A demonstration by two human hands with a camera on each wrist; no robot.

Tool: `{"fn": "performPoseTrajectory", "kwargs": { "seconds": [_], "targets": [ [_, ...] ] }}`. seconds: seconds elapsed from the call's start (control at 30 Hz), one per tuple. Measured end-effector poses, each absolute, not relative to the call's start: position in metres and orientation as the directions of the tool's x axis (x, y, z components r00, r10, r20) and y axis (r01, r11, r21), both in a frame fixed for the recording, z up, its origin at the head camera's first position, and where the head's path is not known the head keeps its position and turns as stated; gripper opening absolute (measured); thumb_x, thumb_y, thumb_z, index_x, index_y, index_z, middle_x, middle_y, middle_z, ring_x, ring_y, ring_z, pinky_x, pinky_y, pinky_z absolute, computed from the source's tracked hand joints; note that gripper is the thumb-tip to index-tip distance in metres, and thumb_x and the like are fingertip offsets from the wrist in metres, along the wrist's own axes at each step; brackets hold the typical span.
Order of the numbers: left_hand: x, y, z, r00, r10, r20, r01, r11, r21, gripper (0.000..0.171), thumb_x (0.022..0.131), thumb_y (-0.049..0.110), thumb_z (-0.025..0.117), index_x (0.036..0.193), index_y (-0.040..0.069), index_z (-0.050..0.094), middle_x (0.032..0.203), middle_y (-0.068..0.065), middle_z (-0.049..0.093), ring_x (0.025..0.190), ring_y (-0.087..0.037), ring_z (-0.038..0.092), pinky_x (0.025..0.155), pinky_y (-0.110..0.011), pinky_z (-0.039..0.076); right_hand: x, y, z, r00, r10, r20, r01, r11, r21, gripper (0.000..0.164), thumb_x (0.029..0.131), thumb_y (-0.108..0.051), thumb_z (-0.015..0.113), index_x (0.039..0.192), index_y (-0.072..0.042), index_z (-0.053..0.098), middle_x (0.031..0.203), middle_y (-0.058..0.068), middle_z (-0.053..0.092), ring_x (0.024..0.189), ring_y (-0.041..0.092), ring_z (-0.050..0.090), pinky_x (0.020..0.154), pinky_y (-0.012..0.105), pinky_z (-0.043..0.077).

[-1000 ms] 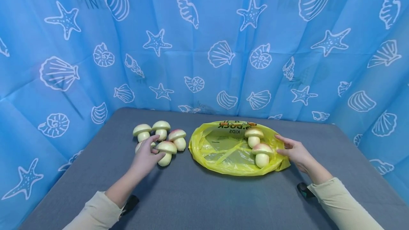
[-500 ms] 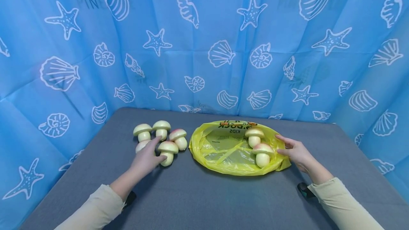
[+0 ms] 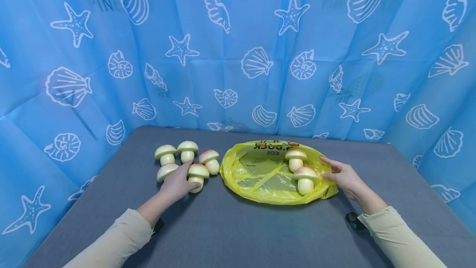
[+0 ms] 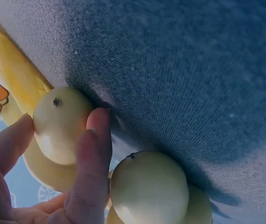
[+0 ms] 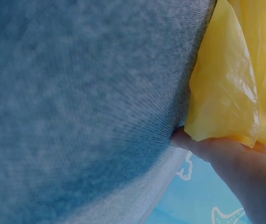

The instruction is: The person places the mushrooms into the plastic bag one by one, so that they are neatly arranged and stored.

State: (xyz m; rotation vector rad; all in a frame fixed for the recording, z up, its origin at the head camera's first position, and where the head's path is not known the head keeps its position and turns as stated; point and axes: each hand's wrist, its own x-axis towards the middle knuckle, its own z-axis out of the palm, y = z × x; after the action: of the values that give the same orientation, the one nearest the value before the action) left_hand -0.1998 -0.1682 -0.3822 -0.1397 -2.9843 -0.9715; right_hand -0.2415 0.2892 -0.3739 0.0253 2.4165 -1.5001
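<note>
My left hand (image 3: 179,185) pinches a pale toy mushroom (image 3: 198,171) with a pink-tinged cap. In the left wrist view, the thumb and fingers (image 4: 90,170) lie on either side of its rounded stem (image 4: 58,126). Several similar mushrooms stand close around, one with a redder cap (image 3: 210,156) just to the right. My right hand (image 3: 347,180) holds the right rim of an open yellow plastic bag (image 3: 247,195). In the right wrist view, the thumb (image 5: 217,148) is at the edge of the bag. Two mushrooms (image 3: 305,182) stand inside the bag at its right side.
A grey cloth-covered table (image 3: 238,235) bears everything. Behind it hangs a blue curtain (image 3: 238,73) with white shells and starfish. Another mushroom (image 4: 149,189) stands right next to the left fingers. Dark wrist devices (image 3: 355,221) sit under the sleeves.
My left hand has moved slightly right and closed in on the front mushroom, which has shifted a little right. The red-capped mushroom has also shifted right, toward the bag. The right hand stays at the bag.
</note>
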Motion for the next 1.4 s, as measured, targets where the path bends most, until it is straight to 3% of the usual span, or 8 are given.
{"fn": "performPoseTrajectory", "kwargs": {
  "seconds": [0.63,0.87,1.0,1.1,1.4],
  "targets": [
    [-0.197,-0.169,-0.386,-0.997,0.076,-0.007,0.049,0.702,0.71,0.072,0.085,0.009,0.073,0.142,-0.014,0.034,0.142,-0.033,0.04,0.127,-0.048,0.041,0.099,-0.056,0.039,-0.242,0.29,-0.375,-0.957,-0.145,-0.252,0.165,0.445,-0.88,0.064,0.098,0.003,0.051,0.153,0.001,0.017,0.154,0.035,0.003,0.139,0.054,0.007,0.105,0.062,0.029],
    [-0.191,-0.172,-0.383,-0.999,0.04,-0.026,0.006,0.631,0.776,0.074,0.087,0.013,0.072,0.146,-0.008,0.032,0.142,-0.033,0.039,0.126,-0.048,0.042,0.095,-0.057,0.041,-0.243,0.29,-0.375,-0.957,-0.139,-0.255,0.17,0.444,-0.88,0.064,0.098,0.003,0.051,0.153,0.001,0.017,0.154,0.034,0.002,0.139,0.054,0.006,0.105,0.061,0.029],
    [-0.188,-0.172,-0.381,-0.999,0.028,-0.044,-0.022,0.535,0.845,0.073,0.089,0.015,0.07,0.147,-0.005,0.03,0.141,-0.033,0.038,0.099,-0.04,0.059,0.078,-0.047,0.05,-0.244,0.29,-0.375,-0.956,-0.138,-0.258,0.173,0.445,-0.879,0.065,0.098,0.003,0.051,0.153,0.001,0.017,0.154,0.034,0.002,0.139,0.054,0.006,0.105,0.061,0.029],
    [-0.187,-0.171,-0.381,-0.998,0.024,-0.055,-0.038,0.454,0.89,0.074,0.092,0.016,0.068,0.149,-0.003,0.025,0.142,-0.032,0.037,0.077,-0.029,0.06,0.064,-0.039,0.051,-0.245,0.291,-0.376,-0.956,-0.136,-0.259,0.174,0.448,-0.877,0.065,0.098,0.003,0.051,0.153,0.0,0.017,0.154,0.034,0.002,0.139,0.054,0.007,0.105,0.061,0.029],
    [-0.188,-0.166,-0.379,-1.0,0.019,-0.012,-0.004,0.392,0.92,0.075,0.092,0.014,0.067,0.15,-0.003,0.022,0.141,-0.032,0.038,0.081,-0.029,0.063,0.066,-0.036,0.052,-0.245,0.291,-0.376,-0.953,-0.136,-0.271,0.184,0.451,-0.873,0.065,0.099,0.001,0.05,0.153,-0.001,0.016,0.154,0.034,0.002,0.139,0.053,0.009,0.105,0.061,0.03]
  ]
}}
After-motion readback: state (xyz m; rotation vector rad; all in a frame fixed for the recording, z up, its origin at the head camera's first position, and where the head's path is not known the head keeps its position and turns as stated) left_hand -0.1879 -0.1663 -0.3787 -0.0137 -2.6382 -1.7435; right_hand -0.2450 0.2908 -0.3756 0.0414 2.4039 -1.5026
